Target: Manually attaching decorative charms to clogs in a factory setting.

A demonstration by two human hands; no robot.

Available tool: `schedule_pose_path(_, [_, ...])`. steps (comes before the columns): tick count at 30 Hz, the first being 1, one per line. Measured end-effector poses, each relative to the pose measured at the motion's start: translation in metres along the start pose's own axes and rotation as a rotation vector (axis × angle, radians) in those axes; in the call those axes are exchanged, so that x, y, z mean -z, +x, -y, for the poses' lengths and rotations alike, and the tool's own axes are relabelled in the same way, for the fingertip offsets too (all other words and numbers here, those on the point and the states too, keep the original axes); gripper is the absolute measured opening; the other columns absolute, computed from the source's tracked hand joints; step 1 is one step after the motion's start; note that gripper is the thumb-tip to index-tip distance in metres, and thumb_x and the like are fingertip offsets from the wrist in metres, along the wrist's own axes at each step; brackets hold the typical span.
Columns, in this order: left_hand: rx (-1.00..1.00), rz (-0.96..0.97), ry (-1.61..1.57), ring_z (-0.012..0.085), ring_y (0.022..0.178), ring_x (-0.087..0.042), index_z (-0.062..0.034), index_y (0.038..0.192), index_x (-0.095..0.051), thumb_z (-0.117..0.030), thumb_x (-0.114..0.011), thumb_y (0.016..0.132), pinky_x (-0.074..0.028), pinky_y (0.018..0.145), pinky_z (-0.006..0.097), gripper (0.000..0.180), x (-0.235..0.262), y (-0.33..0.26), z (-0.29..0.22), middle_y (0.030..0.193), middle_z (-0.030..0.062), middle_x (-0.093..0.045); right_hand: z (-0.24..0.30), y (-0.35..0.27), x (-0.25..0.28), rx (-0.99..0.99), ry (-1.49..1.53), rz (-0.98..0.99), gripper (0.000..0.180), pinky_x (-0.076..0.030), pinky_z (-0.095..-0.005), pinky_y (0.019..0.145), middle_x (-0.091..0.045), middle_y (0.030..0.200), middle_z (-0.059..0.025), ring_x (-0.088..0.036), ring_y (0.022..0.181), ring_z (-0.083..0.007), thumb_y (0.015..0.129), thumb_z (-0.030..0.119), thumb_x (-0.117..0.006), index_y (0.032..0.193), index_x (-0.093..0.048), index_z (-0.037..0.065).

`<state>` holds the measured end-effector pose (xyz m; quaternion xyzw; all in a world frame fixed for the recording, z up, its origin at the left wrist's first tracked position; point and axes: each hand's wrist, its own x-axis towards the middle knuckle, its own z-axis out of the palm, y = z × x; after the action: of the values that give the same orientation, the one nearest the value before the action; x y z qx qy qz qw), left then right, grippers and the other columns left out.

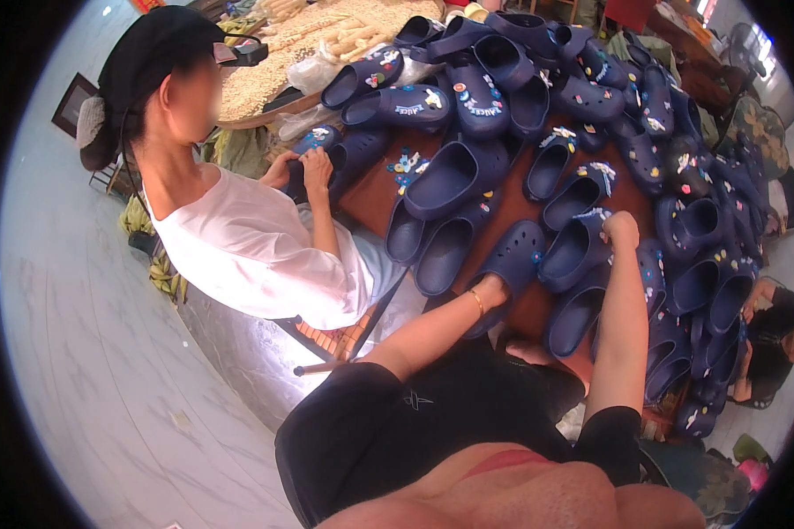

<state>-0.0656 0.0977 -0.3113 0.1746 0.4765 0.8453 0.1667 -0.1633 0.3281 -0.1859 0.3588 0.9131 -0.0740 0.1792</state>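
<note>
My left hand [492,288] reaches into the foot opening of a navy clog [513,251], holding it up, with the fingers hidden inside. Holes and a small blue charm show on that clog's upper. My right hand [622,229] is closed in a pinch at the decorated toe of another navy clog [566,253], to the right. What its fingertips hold is too small to make out. A loose group of colourful charms [406,167] lies on the brown tabletop [375,201], left of a large clog [454,179].
Many navy clogs with charms are heaped across the table's far side and right [692,220]. At the left a person in a white top [247,238] handles a clog [318,141]. Behind are a round tray of kernels [273,53] and plastic bags [313,72]. Another person [772,339] sits far right.
</note>
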Motion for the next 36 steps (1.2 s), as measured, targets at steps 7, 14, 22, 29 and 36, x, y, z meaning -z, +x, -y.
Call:
schedule_pose_path(7, [0.341, -0.151, -0.517, 0.019, 0.125, -0.033, -0.0037, 0.132, -0.032, -0.022, -0.026, 0.095, -0.024, 0.106, 0.032, 0.042, 0.002, 0.017, 0.017, 0.136, 0.0081, -0.034, -0.016, 0.03, -0.003, 0.013, 0.307, -0.009, 0.021, -0.043, -0.0319, 0.046, -0.057, 0.056, -0.0086, -0.055, 0.047, -0.0188, 0.069, 0.021, -0.065, 0.06, -0.061, 0.002])
schedule_pose_path(14, [0.441, -0.294, -0.944, 0.0271, 0.123, -0.036, 0.0, 0.13, -0.035, -0.017, -0.034, 0.09, -0.023, 0.108, 0.038, 0.043, 0.04, -0.007, 0.075, 0.136, 0.0109, -0.036, -0.061, 0.096, 0.01, -0.06, 0.605, -0.099, 0.023, -0.041, -0.0314, 0.042, -0.051, 0.051, -0.0059, -0.05, 0.043, -0.0163, 0.07, 0.019, -0.065, 0.056, -0.056, 0.002])
schedule_pose_path(22, [0.097, 0.092, 0.544, 0.0183, 0.131, -0.022, -0.0052, 0.137, -0.023, -0.021, -0.028, 0.095, -0.016, 0.109, 0.033, 0.045, 0.034, -0.002, 0.04, 0.143, 0.0058, -0.021, -0.032, 0.048, 0.03, -0.073, 0.239, -0.137, 0.033, -0.044, -0.0373, 0.087, -0.059, 0.11, -0.0155, -0.057, 0.103, -0.0302, 0.075, 0.022, -0.057, 0.101, -0.063, 0.003])
schedule_pose_path(29, [0.621, -0.286, -0.574, 0.0158, 0.125, -0.033, -0.0099, 0.136, -0.027, -0.023, -0.031, 0.095, -0.029, 0.103, 0.031, 0.043, -0.017, 0.016, -0.026, 0.139, 0.002, -0.031, -0.055, 0.168, 0.012, -0.716, 0.546, 0.007, 0.025, -0.049, -0.0439, 0.076, -0.06, 0.111, -0.0083, -0.058, 0.101, -0.028, 0.076, 0.009, -0.06, 0.101, -0.066, 0.007])
schedule_pose_path(36, [0.529, -0.265, -0.646, 0.017, 0.118, -0.042, -0.0089, 0.131, -0.036, -0.022, -0.031, 0.095, -0.032, 0.101, 0.032, 0.038, 0.023, 0.002, 0.041, 0.131, 0.0017, -0.041, -0.005, 0.119, 0.018, -0.473, -0.024, -0.019, 0.019, -0.047, -0.0336, 0.071, -0.066, 0.091, 0.0006, -0.062, 0.084, -0.012, 0.078, 0.01, -0.059, 0.093, -0.069, 0.015])
